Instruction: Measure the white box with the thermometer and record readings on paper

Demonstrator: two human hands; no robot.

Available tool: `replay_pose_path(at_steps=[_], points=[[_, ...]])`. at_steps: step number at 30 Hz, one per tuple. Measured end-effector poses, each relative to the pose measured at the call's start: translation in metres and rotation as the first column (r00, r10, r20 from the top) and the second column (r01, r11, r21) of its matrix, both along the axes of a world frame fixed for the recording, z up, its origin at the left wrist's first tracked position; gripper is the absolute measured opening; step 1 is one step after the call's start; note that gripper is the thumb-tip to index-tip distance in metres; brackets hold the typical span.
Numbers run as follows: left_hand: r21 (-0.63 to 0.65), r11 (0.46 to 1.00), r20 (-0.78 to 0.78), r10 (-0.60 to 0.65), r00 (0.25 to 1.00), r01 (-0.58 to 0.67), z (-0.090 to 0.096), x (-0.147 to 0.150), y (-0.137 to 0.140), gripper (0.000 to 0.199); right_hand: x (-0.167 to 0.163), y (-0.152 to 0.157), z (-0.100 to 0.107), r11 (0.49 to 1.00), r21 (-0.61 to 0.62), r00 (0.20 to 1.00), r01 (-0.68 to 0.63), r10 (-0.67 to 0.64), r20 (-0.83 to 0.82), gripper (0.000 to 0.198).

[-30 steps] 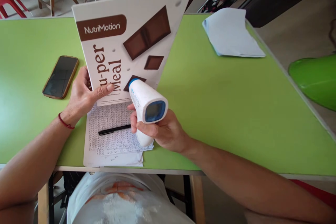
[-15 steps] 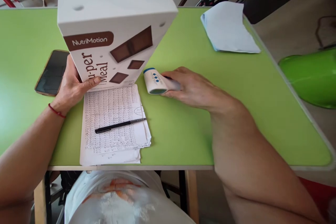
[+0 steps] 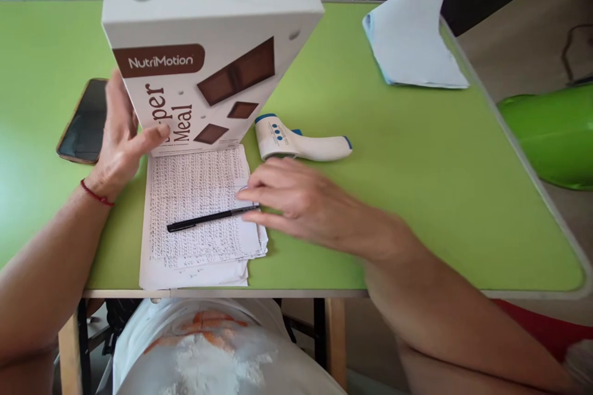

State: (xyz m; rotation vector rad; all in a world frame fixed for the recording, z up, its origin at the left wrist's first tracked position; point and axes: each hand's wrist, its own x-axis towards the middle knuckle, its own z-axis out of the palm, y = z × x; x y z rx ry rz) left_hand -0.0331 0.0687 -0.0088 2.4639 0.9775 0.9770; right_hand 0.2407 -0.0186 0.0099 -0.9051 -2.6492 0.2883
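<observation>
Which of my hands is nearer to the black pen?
Right. Your right hand is at the right end of the black pen. Your left hand is farther away, up and to the left in view, at the left edge of the NutriMotion box.

1 dark-screened phone [image 3: 82, 126], folded white papers [image 3: 414, 42], green object [image 3: 551, 139] far right

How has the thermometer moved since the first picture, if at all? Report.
Yes, the thermometer moved right: from overlapping the papers to lying beside them on the green table.
</observation>
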Motion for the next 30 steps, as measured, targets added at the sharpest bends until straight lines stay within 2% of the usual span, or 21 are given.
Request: replay_pose_path(at_steps=[2, 3, 5, 7, 8, 9, 11, 12, 13, 14, 16, 18, 20, 23, 30], points=[[0.117, 0.974, 0.222, 0.166, 0.961, -0.195, 0.003, 0.004, -0.004, 0.065, -0.010, -0.007, -0.004, 1.000, 0.021, 0.993, -0.022, 0.019, 0.118, 0.011], [0.173, 0.928, 0.271, 0.278, 0.922, -0.331, 0.006, 0.005, -0.007, 0.062, -0.013, -0.009, -0.006, 0.998, 0.052, 0.988, -0.028, 0.019, 0.151, 0.015], [0.325, 0.796, 0.317, 0.417, 0.852, -0.510, 0.012, 0.005, -0.012, 0.056, -0.012, -0.010, -0.007, 0.993, 0.113, 0.985, -0.034, 0.014, 0.174, 0.022], [0.473, 0.677, 0.355, 0.440, 0.825, -0.565, 0.019, 0.006, -0.019, 0.050, -0.005, -0.007, -0.004, 0.991, 0.134, 0.989, -0.014, -0.006, 0.145, 0.024], [0.518, 0.643, 0.381, 0.417, 0.825, -0.564, 0.023, 0.007, -0.023, 0.047, 0.000, -0.005, 0.000, 0.992, 0.126, 0.994, 0.018, -0.031, 0.100, 0.023], [0.540, 0.648, 0.383, 0.380, 0.842, -0.538, 0.027, 0.008, -0.027, 0.042, 0.004, -0.002, 0.004, 0.993, 0.099, 0.997, 0.069, -0.073, 0.031, 0.020], [0.523, 0.723, 0.379, 0.277, 0.883, -0.451, 0.033, 0.014, -0.038, 0.028, 0.009, 0.004, 0.011, 0.977, -0.020, 0.960, 0.214, -0.214, -0.180, 0.013], [0.493, 0.814, 0.290, 0.180, 0.940, -0.308, 0.036, 0.018, -0.043, 0.015, 0.010, 0.006, 0.012, 0.952, -0.116, 0.901, 0.285, -0.307, -0.306, 0.011], [0.463, 0.874, 0.208, 0.052, 0.977, -0.145, 0.036, 0.023, -0.048, 0.005, 0.008, 0.008, 0.011, 0.917, -0.228, 0.811, 0.327, -0.396, -0.430, 0.010], [0.465, 0.885, 0.113, -0.061, 0.992, 0.001, 0.035, 0.027, -0.052, 0.002, 0.005, 0.009, 0.008, 0.878, -0.345, 0.702, 0.332, -0.474, -0.531, 0.010], [0.440, 0.874, -0.117, -0.174, 0.978, 0.208, 0.029, 0.035, -0.057, 0.006, -0.003, 0.010, -0.006, 0.806, -0.542, 0.497, 0.238, -0.581, -0.645, 0.008], [0.375, 0.879, -0.321, -0.176, 0.931, 0.295, 0.018, 0.041, -0.060, 0.011, -0.011, 0.009, -0.024, 0.743, -0.650, 0.405, 0.157, -0.649, -0.644, 0.007], [0.266, 0.907, -0.455, -0.181, 0.872, 0.327, 0.007, 0.045, -0.062, 0.018, -0.016, 0.007, -0.040, 0.717, -0.669, 0.350, 0.196, -0.688, -0.636, 0.005], [0.141, 0.941, -0.556, -0.183, 0.811, 0.308, -0.001, 0.049, -0.067, 0.018, -0.017, 0.003, -0.048, 0.716, -0.633, 0.350, 0.294, -0.697, -0.626, 0.007], [0.030, 0.968, -0.607, -0.181, 0.773, 0.250, 0.002, 0.053, -0.075, 0.024, -0.016, -0.001, -0.040, 0.793, -0.466, 0.552, 0.393, -0.609, -0.570, 0.010]])
